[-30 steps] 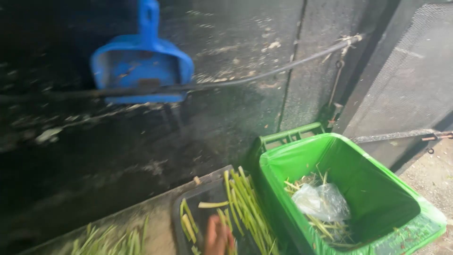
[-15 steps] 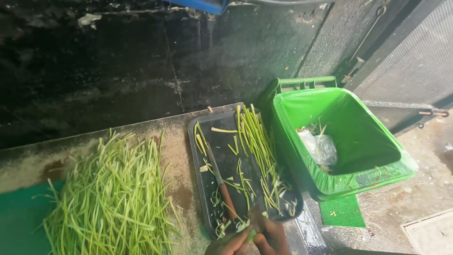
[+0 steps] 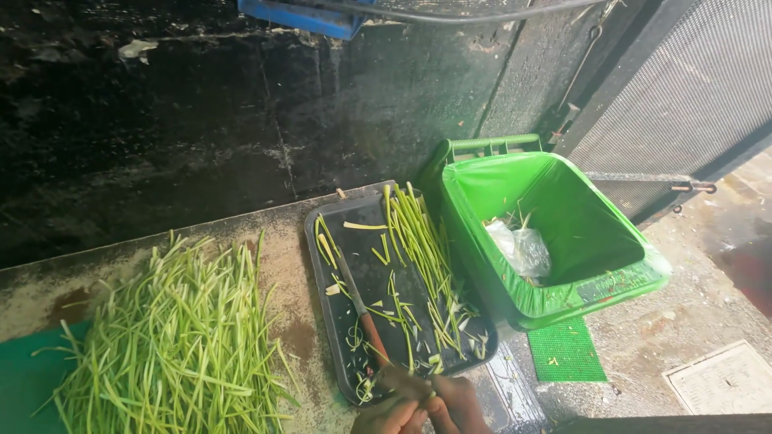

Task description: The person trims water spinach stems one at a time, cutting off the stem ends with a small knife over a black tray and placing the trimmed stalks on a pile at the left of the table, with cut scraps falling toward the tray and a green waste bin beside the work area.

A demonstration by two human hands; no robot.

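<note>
A: Wooden-handled knife (image 3: 359,299) in the middle of it all, lying across the black tray (image 3: 322,265). Blade end points up and away toward the wall, handle comes down toward the person. Long axis runs nearly straight away from them, leaning a touch to their left at the far end.

B: And the view has dropped. A second ago it was all wall and blue dustpan (image 3: 301,16); now the dustpan is just a sliver at the top and the whole table (image 3: 289,241) is in sight.

A: Which brings both hands in at the bottom edge. Right hand (image 3: 458,402) and left hand (image 3: 390,416) are bunched together at the tray's near end, just at the knife's handle.

B: The grip?

A: Fingers curled tight on a few short green stems (image 3: 430,378), both hands pinched on them as far as I can see. Whether either also has the handle, I cannot tell.

B: So my read: trimming is well under way.

A: Looks it. Trimmed stalks (image 3: 418,233) lie lengthwise along the tray's right side, the same way as the knife, with scraps around them.

B: Further out?

A: Big loose pile (image 3: 177,329) on the table to the left, partly over a green board (image 3: 24,378). Green bin (image 3: 611,273) to the right, just beside the tray, with a clear bag (image 3: 523,249) and scraps inside.
</note>
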